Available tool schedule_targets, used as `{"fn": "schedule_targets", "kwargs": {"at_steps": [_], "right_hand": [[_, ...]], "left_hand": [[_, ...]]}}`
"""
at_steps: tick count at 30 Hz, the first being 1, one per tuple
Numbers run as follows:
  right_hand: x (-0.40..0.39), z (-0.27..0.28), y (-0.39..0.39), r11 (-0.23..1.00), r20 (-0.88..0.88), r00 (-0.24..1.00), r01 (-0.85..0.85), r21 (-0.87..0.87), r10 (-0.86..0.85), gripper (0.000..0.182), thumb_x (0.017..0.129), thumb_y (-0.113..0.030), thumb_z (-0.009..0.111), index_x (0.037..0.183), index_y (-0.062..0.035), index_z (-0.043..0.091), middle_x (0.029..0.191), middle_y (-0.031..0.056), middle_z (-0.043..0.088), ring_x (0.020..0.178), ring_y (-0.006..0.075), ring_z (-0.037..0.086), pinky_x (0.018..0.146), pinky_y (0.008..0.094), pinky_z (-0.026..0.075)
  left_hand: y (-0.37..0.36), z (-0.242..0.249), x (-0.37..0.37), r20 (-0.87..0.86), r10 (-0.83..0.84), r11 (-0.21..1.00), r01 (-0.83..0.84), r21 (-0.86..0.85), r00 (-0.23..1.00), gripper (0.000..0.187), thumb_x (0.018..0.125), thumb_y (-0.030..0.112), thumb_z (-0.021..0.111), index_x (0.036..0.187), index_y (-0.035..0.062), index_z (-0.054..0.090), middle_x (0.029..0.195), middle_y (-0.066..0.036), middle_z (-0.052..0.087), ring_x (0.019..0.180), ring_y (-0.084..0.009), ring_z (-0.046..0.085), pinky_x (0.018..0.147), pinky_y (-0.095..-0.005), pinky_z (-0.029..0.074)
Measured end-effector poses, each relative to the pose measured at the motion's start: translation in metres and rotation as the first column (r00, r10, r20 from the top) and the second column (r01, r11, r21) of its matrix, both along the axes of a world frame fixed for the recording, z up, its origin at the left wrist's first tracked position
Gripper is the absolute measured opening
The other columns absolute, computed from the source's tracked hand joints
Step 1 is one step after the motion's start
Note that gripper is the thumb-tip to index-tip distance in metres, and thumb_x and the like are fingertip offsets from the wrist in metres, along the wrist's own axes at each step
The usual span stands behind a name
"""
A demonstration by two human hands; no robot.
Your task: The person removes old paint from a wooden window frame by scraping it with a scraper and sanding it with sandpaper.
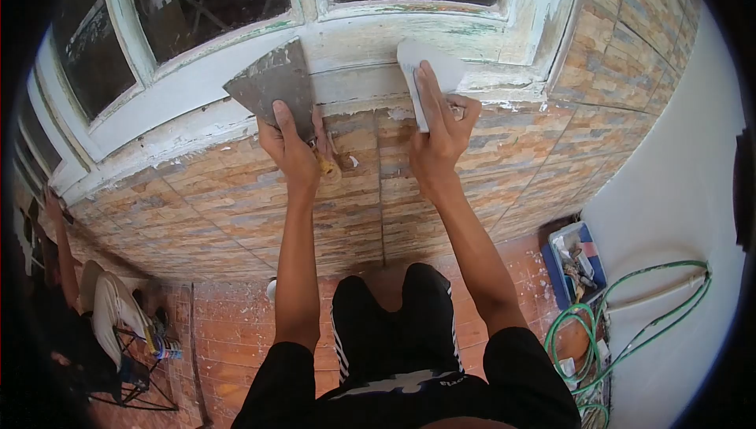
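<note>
A broad putty knife point(272, 86) with a stained grey blade is gripped by my left hand point(291, 153), thumb on the blade's face. Its yellowish handle point(328, 169) shows below my fingers. The blade overlaps the white lower rail of the window frame point(354, 59). My right hand point(441, 141) is closed on a white, folded-looking flat sheet point(413, 86), two fingers stretched along it and the others curled. The sheet overlaps the same rail, right of the knife. Old green paint shows through the white in patches.
Stone-patterned tiles point(441, 208) cover the wall below the frame. A blue bin of tools point(583, 263) and a coiled green hose point(579, 342) are at right. At left, another person's arm point(61, 248) shows near a folding chair point(130, 350). White flecks dot the red floor point(236, 326).
</note>
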State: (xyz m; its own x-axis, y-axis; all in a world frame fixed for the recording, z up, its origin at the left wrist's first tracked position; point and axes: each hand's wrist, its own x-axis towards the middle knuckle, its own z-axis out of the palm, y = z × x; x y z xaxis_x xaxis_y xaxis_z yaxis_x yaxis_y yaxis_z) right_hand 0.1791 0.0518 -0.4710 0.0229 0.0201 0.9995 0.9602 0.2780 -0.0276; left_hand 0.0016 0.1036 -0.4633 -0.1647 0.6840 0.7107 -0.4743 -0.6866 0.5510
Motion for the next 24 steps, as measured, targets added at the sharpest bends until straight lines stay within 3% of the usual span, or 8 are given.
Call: {"fn": "schedule_targets", "kwargs": {"at_steps": [3, 4, 8, 11, 24], "right_hand": [[0.008, -0.008, 0.03, 0.986, 0.122, 0.984, -0.14, 0.091, 0.129, 0.045, 0.079, -0.006, 0.07, 0.124, -0.0078, 0.067, 0.132, 0.0041, 0.065, 0.098, 0.0238, 0.047, 0.089, 0.0363, 0.04], [0.006, -0.009, 0.038, 0.991, 0.143, 0.989, -0.057, 0.123, 0.039, 0.041, 0.082, -0.018, 0.072, 0.122, -0.0104, 0.068, 0.129, 0.0027, 0.067, 0.099, 0.0231, 0.046, 0.09, 0.0391, 0.04], [0.003, -0.01, 0.039, 0.984, 0.073, 0.995, -0.072, 0.162, 0.061, 0.034, 0.085, -0.019, 0.07, 0.118, -0.0101, 0.07, 0.125, 0.0017, 0.069, 0.097, 0.0224, 0.046, 0.09, 0.039, 0.04], [0.01, -0.016, 0.041, 0.99, 0.124, 0.991, -0.063, 0.128, 0.047, 0.032, 0.085, -0.018, 0.07, 0.116, -0.0098, 0.07, 0.123, 0.0014, 0.07, 0.096, 0.0211, 0.046, 0.089, 0.038, 0.04], [0.013, -0.019, 0.038, 0.982, 0.071, 0.987, -0.152, 0.108, 0.145, 0.031, 0.084, -0.018, 0.07, 0.114, -0.0092, 0.071, 0.117, 0.0017, 0.072, 0.092, 0.0192, 0.049, 0.089, 0.0362, 0.04]], "left_hand": [[0.0, 0.0, 0.0, 0.006, 0.01, 1.0, -0.01, -0.02, 1.0, 0.034, 0.105, 0.036, 0.044, 0.107, 0.0022, 0.041, 0.068, -0.016, 0.06, 0.035, -0.0169, 0.043, 0.03, -0.0305, 0.037], [0.001, 0.0, 0.0, 0.007, 0.013, 1.0, -0.012, -0.016, 1.0, 0.034, 0.105, 0.036, 0.044, 0.107, 0.0022, 0.041, 0.067, -0.015, 0.059, 0.035, -0.017, 0.043, 0.03, -0.0305, 0.037], [0.022, -0.016, -0.003, 0.001, 0.17, 0.985, -0.17, -0.015, 0.985, 0.033, 0.105, 0.036, 0.044, 0.109, 0.0029, 0.041, 0.067, -0.014, 0.058, 0.034, -0.0168, 0.042, 0.029, -0.0302, 0.036], [-0.001, 0.0, 0.003, 0.06, 0.032, 0.996, -0.027, -0.079, 0.998, 0.033, 0.105, 0.036, 0.044, 0.109, 0.0035, 0.041, 0.068, -0.014, 0.058, 0.034, -0.0165, 0.042, 0.029, -0.0298, 0.035], [0.004, -0.015, 0.007, 0.051, 0.108, 0.994, -0.108, 0.006, 0.993, 0.03, 0.107, 0.033, 0.04, 0.113, 0.0037, 0.039, 0.069, -0.017, 0.057, 0.034, -0.0174, 0.044, 0.029, -0.0293, 0.038]]}}
